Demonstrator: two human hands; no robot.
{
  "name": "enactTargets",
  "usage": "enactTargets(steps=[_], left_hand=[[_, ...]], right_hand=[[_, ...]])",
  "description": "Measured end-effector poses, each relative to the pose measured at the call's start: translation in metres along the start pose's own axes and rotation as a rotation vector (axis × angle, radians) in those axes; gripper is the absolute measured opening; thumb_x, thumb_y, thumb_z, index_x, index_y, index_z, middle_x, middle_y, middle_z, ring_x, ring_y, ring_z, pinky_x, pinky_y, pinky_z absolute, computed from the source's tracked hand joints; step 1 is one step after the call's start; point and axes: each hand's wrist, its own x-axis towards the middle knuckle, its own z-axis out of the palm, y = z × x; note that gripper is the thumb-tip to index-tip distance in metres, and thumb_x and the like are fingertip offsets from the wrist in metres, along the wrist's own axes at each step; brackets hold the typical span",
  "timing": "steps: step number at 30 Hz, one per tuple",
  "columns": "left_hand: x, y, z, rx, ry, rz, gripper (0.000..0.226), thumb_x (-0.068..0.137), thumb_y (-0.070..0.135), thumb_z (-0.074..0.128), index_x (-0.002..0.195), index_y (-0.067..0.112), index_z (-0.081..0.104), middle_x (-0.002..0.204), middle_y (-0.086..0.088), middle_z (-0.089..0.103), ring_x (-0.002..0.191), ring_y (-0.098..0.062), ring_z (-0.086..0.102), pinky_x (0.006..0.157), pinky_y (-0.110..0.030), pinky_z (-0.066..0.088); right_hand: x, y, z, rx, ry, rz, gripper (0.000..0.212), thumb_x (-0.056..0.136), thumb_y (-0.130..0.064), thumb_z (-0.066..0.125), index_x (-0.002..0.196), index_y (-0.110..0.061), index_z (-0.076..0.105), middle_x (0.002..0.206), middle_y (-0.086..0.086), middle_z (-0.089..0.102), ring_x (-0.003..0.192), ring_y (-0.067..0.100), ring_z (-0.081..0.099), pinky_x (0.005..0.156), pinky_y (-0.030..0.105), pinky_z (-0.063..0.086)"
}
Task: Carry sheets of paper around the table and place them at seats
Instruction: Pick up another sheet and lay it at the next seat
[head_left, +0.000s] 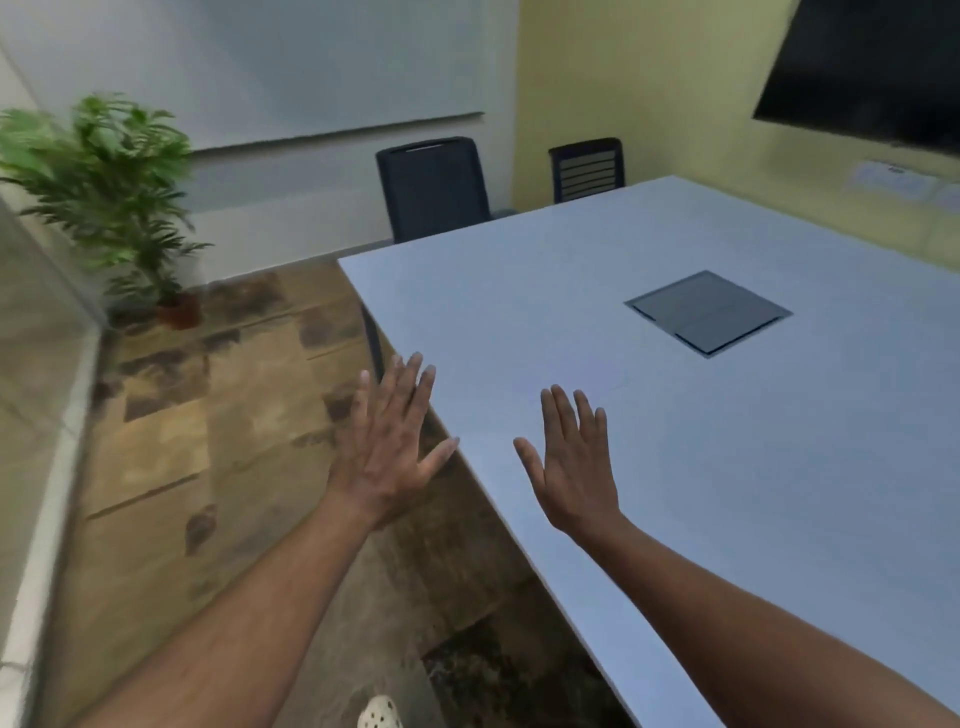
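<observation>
Over the near corner of the pale grey rectangular table, your right hand hovers flat, fingers straight, grasping nothing; your left hand spreads equally slack beside the edge. No paper sheets show.

A large white conference table is filling the right side, with a grey cable hatch set flush in its top. 2 dark office chairs are standing at its far end. A potted plant is sitting on the patterned brown floor by a glass partition. A black wall screen is hanging on the yellow wall, beside a white wall.
</observation>
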Motion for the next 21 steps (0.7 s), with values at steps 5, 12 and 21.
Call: enactTargets(steps=[5, 12, 21], left_hand=[[0.084, -0.034, 0.055, -0.137, -0.016, 0.153, 0.095, 0.103, 0.076, 0.025, 0.173, 0.016, 0.004, 0.182, -0.006, -0.006, 0.168, -0.027, -0.006, 0.133, -0.063, 0.009], [0.187, -0.039, 0.108, -0.222, -0.096, 0.396, 0.093, 0.104, 0.077, 0.013, 0.173, 0.016, 0.000, 0.182, -0.005, -0.003, 0.168, -0.029, -0.002, 0.132, -0.064, 0.013], [0.306, -0.007, 0.208, -0.297, -0.206, 0.642, 0.090, 0.106, 0.074, 0.023, 0.173, 0.017, 0.002, 0.182, -0.004, -0.003, 0.168, -0.024, -0.008, 0.134, -0.060, 0.004]], right_hand=[[0.039, 0.002, 0.023, -0.055, -0.011, 0.171, 0.084, 0.103, -0.069, 0.000, 0.170, -0.019, 0.009, 0.180, 0.004, 0.005, 0.166, 0.029, -0.004, 0.134, 0.055, -0.001], [0.083, 0.014, 0.042, -0.111, 0.022, 0.408, 0.076, 0.108, -0.062, 0.019, 0.168, -0.016, 0.018, 0.178, 0.006, 0.016, 0.165, 0.032, 0.008, 0.134, 0.055, 0.004], [0.166, 0.076, 0.092, -0.097, 0.040, 0.597, 0.077, 0.108, -0.062, 0.019, 0.167, -0.013, 0.023, 0.175, 0.009, 0.026, 0.163, 0.035, 0.015, 0.132, 0.057, 0.012]])
